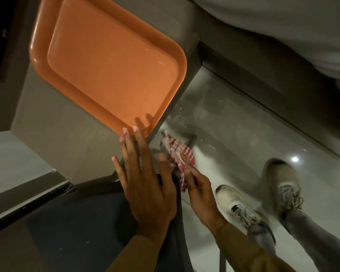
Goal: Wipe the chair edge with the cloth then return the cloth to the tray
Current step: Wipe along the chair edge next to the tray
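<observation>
Blur softens the cloth (175, 156), a crumpled red-and-white striped rag just right of frame centre, partly hidden behind my right hand (199, 190), whose fingers pinch it against the dark chair edge (178, 195). My left hand (145, 185) lies flat on the seat, fingers spread, tips touching the empty orange tray (39, 44) at upper left.
</observation>
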Available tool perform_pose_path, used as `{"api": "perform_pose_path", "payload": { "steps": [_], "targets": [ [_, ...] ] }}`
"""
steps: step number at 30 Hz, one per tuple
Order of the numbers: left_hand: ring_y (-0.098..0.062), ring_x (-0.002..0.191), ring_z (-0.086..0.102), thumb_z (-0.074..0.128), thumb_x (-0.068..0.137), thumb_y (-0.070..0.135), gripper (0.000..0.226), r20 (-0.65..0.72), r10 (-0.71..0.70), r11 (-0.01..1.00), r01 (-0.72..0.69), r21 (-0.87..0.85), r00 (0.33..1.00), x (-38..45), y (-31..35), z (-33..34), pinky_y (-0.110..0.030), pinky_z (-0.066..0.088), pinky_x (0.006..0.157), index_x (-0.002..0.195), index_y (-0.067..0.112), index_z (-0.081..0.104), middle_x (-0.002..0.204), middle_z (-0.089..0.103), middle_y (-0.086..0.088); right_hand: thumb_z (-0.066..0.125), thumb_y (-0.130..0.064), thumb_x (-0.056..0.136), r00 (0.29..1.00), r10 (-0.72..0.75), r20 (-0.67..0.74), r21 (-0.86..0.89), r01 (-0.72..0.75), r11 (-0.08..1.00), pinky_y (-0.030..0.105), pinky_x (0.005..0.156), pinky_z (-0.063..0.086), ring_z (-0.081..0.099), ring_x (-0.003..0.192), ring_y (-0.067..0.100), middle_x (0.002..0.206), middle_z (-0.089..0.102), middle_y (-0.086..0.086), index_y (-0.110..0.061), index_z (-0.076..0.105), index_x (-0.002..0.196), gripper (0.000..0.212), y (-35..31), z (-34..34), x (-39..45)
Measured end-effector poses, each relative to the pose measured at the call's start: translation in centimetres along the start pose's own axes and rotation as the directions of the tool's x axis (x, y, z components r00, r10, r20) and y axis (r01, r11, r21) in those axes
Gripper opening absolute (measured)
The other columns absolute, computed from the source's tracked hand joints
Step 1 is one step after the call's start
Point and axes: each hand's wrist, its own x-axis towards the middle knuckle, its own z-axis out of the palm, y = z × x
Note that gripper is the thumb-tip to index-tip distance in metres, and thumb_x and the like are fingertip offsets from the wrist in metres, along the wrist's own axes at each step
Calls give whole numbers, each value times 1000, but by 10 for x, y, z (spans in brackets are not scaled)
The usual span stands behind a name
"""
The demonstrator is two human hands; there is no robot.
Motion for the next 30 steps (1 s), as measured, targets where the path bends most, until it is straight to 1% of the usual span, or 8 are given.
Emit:
{"api": "perform_pose_path", "payload": {
  "steps": [4, 7, 10, 14, 16, 19, 23, 30],
  "targets": [
    [-16, 171, 9, 14, 115, 53, 66, -18, 3, 1000, -3, -12, 1000, -1, -2, 2, -63, 11, 137, 174, 25, 11, 184, 12, 4, 45, -22, 115, 987, 119, -109, -29, -123, 992, 59, 118, 52, 69, 135, 37, 140, 74, 21, -1, 66, 145, 42, 7, -8, 62],
    [-14, 171, 9, 13, 115, 54, 67, -17, -4, 1000, 3, -28, 1000, 0, 0, 1, -61, 11, 138, 174, 25, 12, 184, 12, 5, 43, -27, 116, 976, 180, -122, 31, -178, 984, 58, 120, 50, 66, 137, 40, 142, 72, 23, -2, 65, 146, 45, -2, -8, 91],
    [-13, 171, 9, 12, 114, 54, 67, -6, -17, 999, 17, -30, 1000, 1, 4, -4, -59, 10, 138, 174, 24, 12, 183, 13, 4, 43, -30, 116, 983, 175, -62, 94, -169, 981, 48, 121, 51, 68, 136, 32, 142, 74, 16, -8, 66, 147, 45, -13, 0, 58],
    [-15, 171, 8, 11, 114, 55, 69, 11, -10, 1000, 10, -23, 1000, 0, 4, -4, -58, 9, 139, 174, 21, 11, 184, 11, 3, 51, -46, 110, 997, 61, 55, 79, -65, 995, 16, 100, 57, 73, 126, 1, 134, 79, -13, -35, 72, 141, 38, -26, 12, -35],
    [-15, 171, 7, 9, 115, 55, 69, 22, -10, 1000, 10, -23, 1000, -1, 2, -4, -58, 8, 139, 174, 20, 11, 184, 11, 3, 52, -51, 107, 998, 59, 36, 100, -63, 993, 12, 94, 59, 76, 116, 5, 126, 81, -18, -44, 72, 137, 37, -24, 17, -43],
    [-15, 171, 8, 9, 115, 55, 69, 27, -8, 1000, 9, -28, 1000, -1, 1, -3, -58, 9, 139, 174, 20, 12, 183, 13, 2, 52, -30, 111, 999, 25, -45, 79, -22, 997, 18, 98, 61, 77, 123, 13, 129, 82, -8, -32, 76, 136, 35, -6, 11, -11],
    [-16, 171, 10, 8, 115, 54, 70, 49, 16, 1000, -15, -20, 999, -4, 2, -2, -59, 12, 138, 174, 17, 16, 183, 18, 0, 48, -21, 115, 984, 96, -153, -65, -107, 992, 53, 119, 53, 69, 136, 32, 141, 75, 15, -5, 69, 143, 38, 15, -12, 69],
    [-14, 171, 11, 11, 115, 53, 68, 49, 26, 998, -23, -56, 998, -2, 2, -2, -59, 12, 138, 173, 18, 18, 182, 21, 3, 50, -28, 114, 956, 199, -215, -63, -217, 974, 58, 113, 56, 73, 126, 41, 131, 78, 22, -3, 72, 137, 41, 4, -10, 93]
  ]
}}
